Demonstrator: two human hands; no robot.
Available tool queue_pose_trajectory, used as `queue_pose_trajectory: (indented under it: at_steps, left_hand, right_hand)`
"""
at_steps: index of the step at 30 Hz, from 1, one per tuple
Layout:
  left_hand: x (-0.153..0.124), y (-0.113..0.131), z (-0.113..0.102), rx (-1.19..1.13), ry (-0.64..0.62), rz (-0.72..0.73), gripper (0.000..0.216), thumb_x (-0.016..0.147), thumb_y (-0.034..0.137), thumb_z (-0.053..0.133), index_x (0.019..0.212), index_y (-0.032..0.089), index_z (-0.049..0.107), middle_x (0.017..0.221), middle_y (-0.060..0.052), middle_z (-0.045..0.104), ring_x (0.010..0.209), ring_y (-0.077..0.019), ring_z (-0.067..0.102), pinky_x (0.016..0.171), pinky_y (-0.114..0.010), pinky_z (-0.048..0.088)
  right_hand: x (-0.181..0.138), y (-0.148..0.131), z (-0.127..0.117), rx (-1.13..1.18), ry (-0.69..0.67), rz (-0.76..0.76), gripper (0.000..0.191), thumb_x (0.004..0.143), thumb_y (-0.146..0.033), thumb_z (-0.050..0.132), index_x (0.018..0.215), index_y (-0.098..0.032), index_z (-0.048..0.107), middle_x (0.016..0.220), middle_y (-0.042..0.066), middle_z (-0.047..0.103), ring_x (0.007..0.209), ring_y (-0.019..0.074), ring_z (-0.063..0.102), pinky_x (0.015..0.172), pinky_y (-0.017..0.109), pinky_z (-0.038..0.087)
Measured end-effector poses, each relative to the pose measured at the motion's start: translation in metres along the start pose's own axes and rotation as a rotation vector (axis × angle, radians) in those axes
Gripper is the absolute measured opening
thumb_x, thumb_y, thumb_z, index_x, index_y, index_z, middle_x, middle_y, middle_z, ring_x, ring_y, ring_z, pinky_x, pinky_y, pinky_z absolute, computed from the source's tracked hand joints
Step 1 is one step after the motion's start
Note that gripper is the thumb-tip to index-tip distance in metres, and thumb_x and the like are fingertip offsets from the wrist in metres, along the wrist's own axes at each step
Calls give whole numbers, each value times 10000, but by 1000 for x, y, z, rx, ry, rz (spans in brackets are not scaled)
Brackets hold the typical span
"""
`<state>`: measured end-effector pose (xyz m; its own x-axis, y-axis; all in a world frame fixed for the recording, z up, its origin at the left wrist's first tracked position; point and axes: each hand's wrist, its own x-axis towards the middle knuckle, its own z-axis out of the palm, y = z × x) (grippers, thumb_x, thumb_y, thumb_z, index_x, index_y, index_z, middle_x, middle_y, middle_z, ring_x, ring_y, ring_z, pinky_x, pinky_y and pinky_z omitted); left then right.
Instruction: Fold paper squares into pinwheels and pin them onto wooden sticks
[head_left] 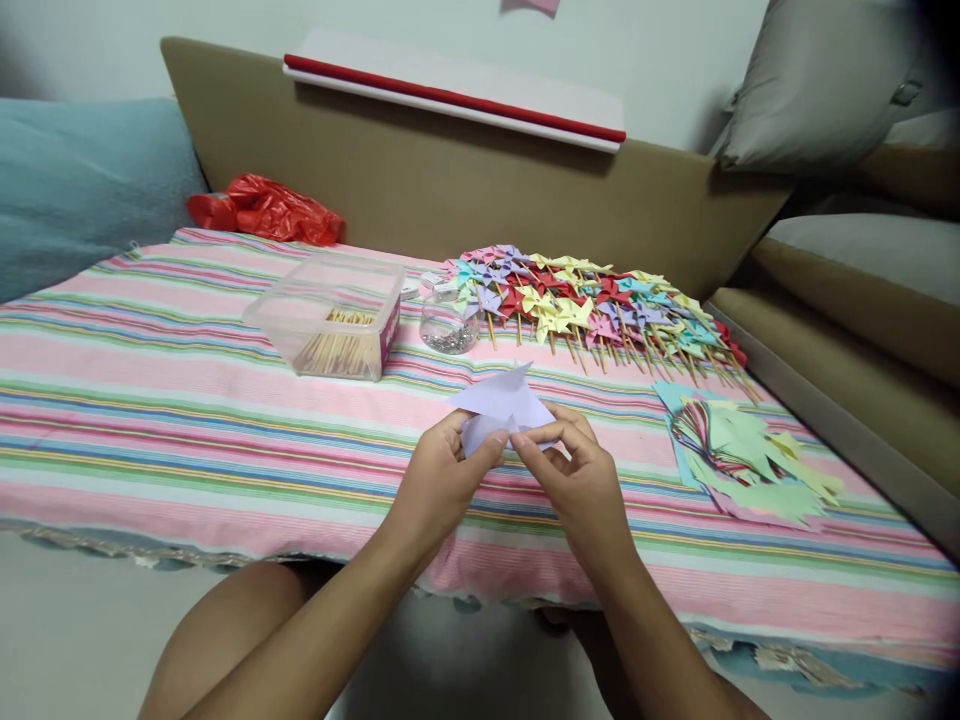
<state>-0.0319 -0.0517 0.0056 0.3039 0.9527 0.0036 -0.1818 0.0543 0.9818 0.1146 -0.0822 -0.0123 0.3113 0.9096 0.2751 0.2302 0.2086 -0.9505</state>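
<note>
Fingers [491,447] of the left hand [441,478] and right hand [585,480] pinch a lilac paper [501,392], thumb tips close together at its near edge, in the head view I follow from afar. The sheet, its flaps curling, is held over a striped cloth [187,410]. Beyond it sits a clear cup [433,322] of small metal pieces [451,343], with a plastic box [300,295] of sticks [337,352] to the left, pinwheels [559,312] massed to the right and cut paper [780,487] nearer. I judge the pinch the weak point: a slackened thumb could let the flaps spring back, while too hard a squeeze could crease the sheet. A careless forward reach could tip the cup. Whether the hidden fingertips press evenly, I cannot tell.
</note>
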Motion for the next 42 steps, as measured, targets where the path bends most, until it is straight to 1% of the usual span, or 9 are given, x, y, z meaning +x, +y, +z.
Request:
queue_pose_trajectory:
  at_steps: [10,17,19,23,28,32,35,37,42]
  left_hand:
    - [0,1,-3,10,-5,15,208,841,376,730,895,181,683,720,7,655,721,-169,595,677,-251,439]
    - [-1,-3,-4,23,3,26,247,853,377,711,1007,184,695,855,-19,705,773,-180,614,687,-258,464]
    - [0,-3,-4,29,7,34,244,857,372,705,1018,189,693,871,-18,709,786,-182,618,695,-259,467]
    - [-1,1,-4,65,-8,66,243,869,358,686,1047,193,693,887,-20,719,846,-203,646,742,-273,482]
    - [-3,6,-7,76,-138,49,361,862,316,676,1205,201,662,941,-30,738,875,-222,671,737,-281,502]
    - [-4,7,-9,53,-229,29,349,862,260,647,1206,199,652,980,-43,739,902,-230,683,747,-289,518]
    - [-4,5,-9,19,-300,12,344,880,242,626,1221,200,638,1039,-57,741,919,-227,695,799,-316,535]
    - [-2,4,-10,31,-286,9,349,876,248,649,1220,192,639,1079,-73,738,950,-234,698,834,-331,537]
    - [1,1,-10,-39,-116,-92,620,740,309,841,1292,208,578,1119,-90,726,939,-224,710,829,-322,540]
  right_hand:
    - [-1,-1,-2,15,-32,-33,147,820,-374,772,776,-236,746,1213,86,567,1183,272,586,907,375,512]
    - [-2,-3,1,-1,-32,-26,172,817,-380,766,757,-226,719,1226,93,570,1196,274,582,921,378,517]
    - [-2,-3,3,70,-11,-7,176,794,-362,788,823,-237,668,1225,80,588,1182,263,600,910,375,525]
    - [0,-6,1,305,70,97,451,727,-330,848,1067,-293,554,1236,40,642,1079,220,660,846,337,549]
    - [3,-16,-13,405,-240,339,382,828,-440,757,1128,-211,701,1120,70,736,975,220,676,825,306,528]
    - [2,-15,-20,357,-314,368,366,792,-441,796,1063,-198,756,1030,56,762,890,215,682,780,311,530]
    - [1,-10,-21,242,-305,364,344,766,-419,824,1037,-212,774,939,37,769,873,221,687,772,322,536]
    - [1,-8,-19,235,-286,362,311,768,-408,825,1009,-216,781,899,29,770,856,219,693,758,318,537]
    - [2,-14,-4,585,-113,385,308,763,-378,831,1009,-204,767,994,37,786,958,229,711,881,347,551]
